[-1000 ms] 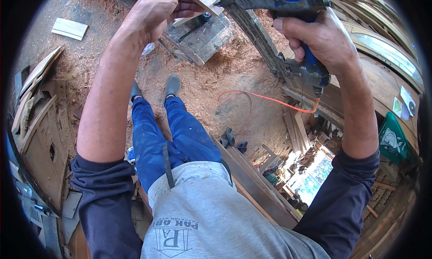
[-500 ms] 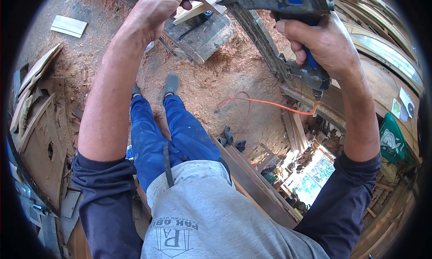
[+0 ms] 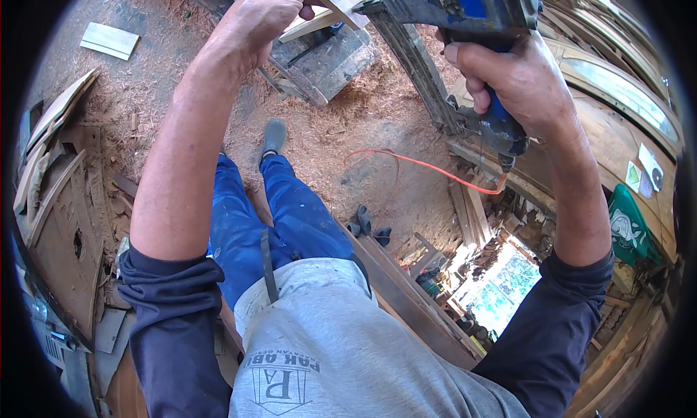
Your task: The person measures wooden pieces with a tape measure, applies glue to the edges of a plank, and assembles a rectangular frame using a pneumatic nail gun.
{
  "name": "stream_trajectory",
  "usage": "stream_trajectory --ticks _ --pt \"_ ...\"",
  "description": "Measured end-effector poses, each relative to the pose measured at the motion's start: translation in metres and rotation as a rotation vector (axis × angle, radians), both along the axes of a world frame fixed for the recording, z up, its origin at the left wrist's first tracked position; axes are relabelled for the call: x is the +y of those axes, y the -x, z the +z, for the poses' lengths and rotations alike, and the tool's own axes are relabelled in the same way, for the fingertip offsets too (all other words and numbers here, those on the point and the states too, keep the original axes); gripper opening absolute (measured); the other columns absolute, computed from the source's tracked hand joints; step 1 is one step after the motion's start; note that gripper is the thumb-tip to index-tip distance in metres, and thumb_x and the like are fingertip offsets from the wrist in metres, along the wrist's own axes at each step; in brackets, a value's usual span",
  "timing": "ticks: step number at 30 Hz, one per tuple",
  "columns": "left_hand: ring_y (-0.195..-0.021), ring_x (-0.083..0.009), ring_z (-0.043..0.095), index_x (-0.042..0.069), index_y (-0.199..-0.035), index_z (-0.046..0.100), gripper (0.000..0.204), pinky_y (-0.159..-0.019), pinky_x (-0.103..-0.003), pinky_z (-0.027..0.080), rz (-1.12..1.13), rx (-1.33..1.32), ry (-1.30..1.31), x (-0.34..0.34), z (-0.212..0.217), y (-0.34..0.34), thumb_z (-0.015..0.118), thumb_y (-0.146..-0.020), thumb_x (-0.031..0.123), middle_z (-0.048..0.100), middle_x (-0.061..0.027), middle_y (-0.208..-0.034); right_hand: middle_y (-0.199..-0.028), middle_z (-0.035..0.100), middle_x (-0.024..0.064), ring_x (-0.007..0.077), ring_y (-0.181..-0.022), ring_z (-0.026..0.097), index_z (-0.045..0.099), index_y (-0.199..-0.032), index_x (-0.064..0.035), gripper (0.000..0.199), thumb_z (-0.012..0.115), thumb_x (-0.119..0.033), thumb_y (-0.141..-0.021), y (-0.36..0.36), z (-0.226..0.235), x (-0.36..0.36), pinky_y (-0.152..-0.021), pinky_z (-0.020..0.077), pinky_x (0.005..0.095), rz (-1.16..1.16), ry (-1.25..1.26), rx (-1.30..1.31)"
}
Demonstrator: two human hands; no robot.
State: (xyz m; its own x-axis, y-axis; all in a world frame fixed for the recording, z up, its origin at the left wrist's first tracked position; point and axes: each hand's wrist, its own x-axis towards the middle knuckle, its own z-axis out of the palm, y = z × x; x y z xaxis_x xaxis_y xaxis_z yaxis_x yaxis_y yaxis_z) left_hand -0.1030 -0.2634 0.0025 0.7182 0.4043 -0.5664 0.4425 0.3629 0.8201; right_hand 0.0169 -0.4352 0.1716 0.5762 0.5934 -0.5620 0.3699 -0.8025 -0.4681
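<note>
My right hand is wrapped round the blue grip of a worn grey-and-blue nail gun. From the gun's nose, a long dark magazine slants back toward me, and an orange air hose runs from the base of the grip. The nose meets the edge of a pale wooden piece at the top of the view. On that piece's left end my left hand is closed, with thumb and fingers pressed at the wood. The wood's far part is cut off by the frame.
Below the wood stands a low grey bench or block. Shavings cover the floor, where a loose pale board lies. Carved panels lean at left. Stacked doors and planks line the right, near a green cloth.
The nail gun and my right hand have come slightly nearer and leftward. My left hand has shifted a little to the right, staying on the wood. The orange hose has swung slightly left.
</note>
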Motion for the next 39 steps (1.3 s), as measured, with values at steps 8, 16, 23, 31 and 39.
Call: stream_trajectory --ticks 8,16,23,31,39 --pt "-0.090 -0.0208 0.056 0.000 -0.100 0.068 0.040 -0.084 -0.040 0.045 -0.040 0.052 -0.064 0.000 0.022 0.006 0.060 -0.100 0.039 0.064 -0.0103 -0.092 -0.060 0.056 -0.0012 0.0068 -0.049 0.054 0.070 -0.095 -0.0014 0.021 0.069 -0.021 -0.089 -0.008 0.000 -0.002 -0.050 0.0460 0.0248 0.058 0.113 -0.031" --pt "-0.091 -0.0238 0.057 -0.001 -0.119 0.061 0.046 -0.087 -0.042 0.045 0.362 -0.223 0.123 -0.006 0.009 -0.006 0.073 -0.093 0.035 0.065 -0.0122 -0.103 -0.058 0.053 -0.0024 0.0059 -0.049 0.052 0.068 -0.105 -0.0011 0.024 0.069 -0.020 -0.089 -0.013 0.000 -0.006 -0.050 0.0439 0.0240 0.035 0.024 0.083" --pt "-0.090 -0.0193 0.061 0.006 -0.120 0.063 0.053 -0.080 -0.036 0.046 0.695 -0.259 0.149 0.029 -0.004 -0.034 0.078 -0.087 0.045 0.070 -0.0079 -0.107 -0.057 0.054 -0.0020 0.0055 -0.048 0.054 0.065 -0.081 -0.0038 0.016 0.069 -0.018 -0.087 -0.012 -0.003 -0.006 -0.049 0.0463 0.0239 0.059 0.138 -0.085" --pt "-0.063 -0.0059 0.047 0.008 -0.119 0.064 0.047 -0.054 -0.023 0.037 0.514 -0.254 -0.168 0.063 -0.050 -0.028 0.080 -0.087 0.039 0.067 0.0010 -0.090 -0.108 0.068 0.0117 0.0194 -0.104 0.064 0.059 -0.127 -0.0021 0.039 0.065 -0.014 -0.090 0.003 0.022 0.018 -0.096 0.0525 0.0375 0.235 -0.008 0.091" --pt "-0.102 -0.0168 0.064 0.001 -0.135 0.056 0.061 -0.087 -0.026 0.051 0.572 -0.473 -0.132 0.051 -0.053 -0.040 0.080 -0.088 0.031 0.068 -0.0124 -0.119 -0.096 0.060 0.0081 0.0172 -0.082 0.059 0.057 -0.110 -0.0096 0.033 0.072 -0.029 -0.088 -0.031 0.010 -0.006 -0.075 0.0458 0.0391 0.166 0.077 0.120"
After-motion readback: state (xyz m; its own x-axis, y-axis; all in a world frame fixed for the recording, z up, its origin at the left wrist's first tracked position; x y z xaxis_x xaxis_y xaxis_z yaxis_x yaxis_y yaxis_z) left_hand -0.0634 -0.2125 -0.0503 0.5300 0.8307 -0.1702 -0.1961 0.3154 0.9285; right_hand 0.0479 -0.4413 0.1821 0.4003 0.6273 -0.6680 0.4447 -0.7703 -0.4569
